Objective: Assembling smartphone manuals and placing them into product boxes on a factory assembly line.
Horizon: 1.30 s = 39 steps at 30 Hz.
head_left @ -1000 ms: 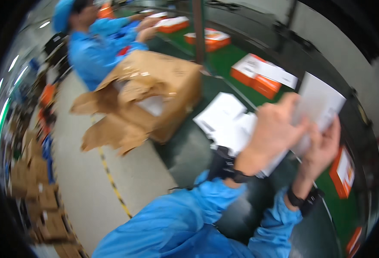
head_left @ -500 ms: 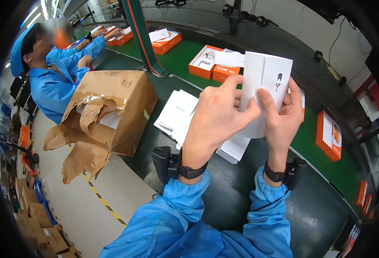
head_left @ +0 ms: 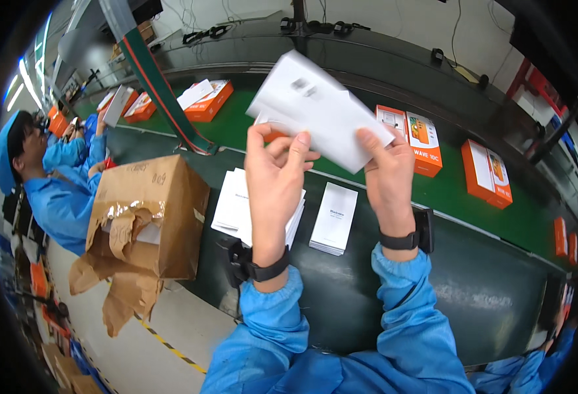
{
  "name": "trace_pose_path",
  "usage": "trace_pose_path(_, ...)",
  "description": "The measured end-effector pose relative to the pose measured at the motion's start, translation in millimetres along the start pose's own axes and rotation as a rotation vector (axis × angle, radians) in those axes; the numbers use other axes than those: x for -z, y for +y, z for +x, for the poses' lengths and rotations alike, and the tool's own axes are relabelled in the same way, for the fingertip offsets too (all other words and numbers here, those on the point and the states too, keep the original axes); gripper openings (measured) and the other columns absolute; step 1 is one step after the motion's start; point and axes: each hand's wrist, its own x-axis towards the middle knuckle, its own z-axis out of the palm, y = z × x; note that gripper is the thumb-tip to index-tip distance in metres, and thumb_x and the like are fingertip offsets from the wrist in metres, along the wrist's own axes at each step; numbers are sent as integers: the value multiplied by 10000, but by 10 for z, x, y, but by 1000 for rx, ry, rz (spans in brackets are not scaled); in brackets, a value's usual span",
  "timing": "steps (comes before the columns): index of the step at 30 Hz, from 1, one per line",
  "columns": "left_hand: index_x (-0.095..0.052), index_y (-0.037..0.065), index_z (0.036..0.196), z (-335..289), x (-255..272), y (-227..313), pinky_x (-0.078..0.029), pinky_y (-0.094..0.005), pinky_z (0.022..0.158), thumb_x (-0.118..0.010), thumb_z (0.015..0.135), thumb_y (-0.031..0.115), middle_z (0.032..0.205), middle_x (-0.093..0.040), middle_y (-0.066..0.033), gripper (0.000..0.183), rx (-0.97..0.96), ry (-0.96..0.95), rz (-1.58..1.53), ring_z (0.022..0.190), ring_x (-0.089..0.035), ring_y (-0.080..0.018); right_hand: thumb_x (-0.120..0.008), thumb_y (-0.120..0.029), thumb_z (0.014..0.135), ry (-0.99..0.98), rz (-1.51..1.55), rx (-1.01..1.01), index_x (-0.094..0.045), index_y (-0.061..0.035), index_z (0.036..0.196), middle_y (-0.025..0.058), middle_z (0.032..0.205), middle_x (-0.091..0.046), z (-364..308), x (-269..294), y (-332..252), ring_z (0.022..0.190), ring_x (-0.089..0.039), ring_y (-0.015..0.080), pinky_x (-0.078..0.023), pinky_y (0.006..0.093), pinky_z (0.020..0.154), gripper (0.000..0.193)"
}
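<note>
A white paper booklet (head_left: 325, 108), blurred by motion, is held up tilted over the far side of the bench. My right hand (head_left: 391, 167) pinches its lower right end, thumb on the near face. At its lower left edge my left hand (head_left: 277, 164) has thumb and curled fingers closed on the paper, though part of that grip is hidden. Below my hands, on the dark bench, stands a neat stack of white booklets (head_left: 334, 217). A fanned pile of white booklets (head_left: 231, 209) lies left of it, partly behind my left wrist.
A torn cardboard box (head_left: 182, 226) stands at the left, flaps hanging. Orange-and-white boxes (head_left: 427, 144) sit along the green conveyor (head_left: 348, 172) beyond the bench. A green post (head_left: 154, 82) rises far left. Co-workers in blue sit left (head_left: 59, 203) and lower right (head_left: 518, 371).
The booklet has swung from upright to a slant and moved left, with both hands moving farther apart. The view has turned right. The co-worker at the left now holds up a pale flat item.
</note>
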Motion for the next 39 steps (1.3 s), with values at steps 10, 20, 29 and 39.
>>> trace_pose_path(10, -671, -21, 1430, -220, 137, 241, -642, -431, 937, -885, 1006, 354, 1096, -852, -199, 605, 37, -358, 657, 1062, -839, -298, -577, 155, 892, -89, -1776, 727, -736, 69, 1400, 281, 1477, -733, 1033, 1907, 171, 1445, -650, 457, -491, 546, 1265, 539)
trace_pose_path(20, -714, 25, 1391, -336, -342, -380, -632, -523, 960, -920, 878, 455, 1232, -799, -213, 701, 83, -495, 1098, 1133, -799, -410, -670, -232, 1074, -206, -2045, 482, -739, 65, 1389, 256, 1455, -752, 943, 2062, 402, 1345, -703, 451, -543, 557, 1169, 439)
trace_pose_path(29, -655, -78, 1278, -216, -372, -751, -657, -492, 975, -992, 767, 297, 1238, -757, -281, 718, 173, -418, 1214, 1124, -783, -441, -672, -459, 1124, -148, -1938, 327, -715, 14, 1366, 332, 1024, -793, 1492, 1334, 420, 991, -783, 520, -632, 590, 893, 532)
trace_pose_path(39, -741, 8, 1042, -312, -281, -837, -665, -466, 787, -773, 861, 28, 1024, -782, -225, 185, 0, -167, 1193, 956, -821, -391, -626, -538, 1104, -171, -1452, -105, -746, -14, 1280, 317, 1251, -799, 2068, 454, 1432, 1210, -759, 512, -591, 554, 1033, 567)
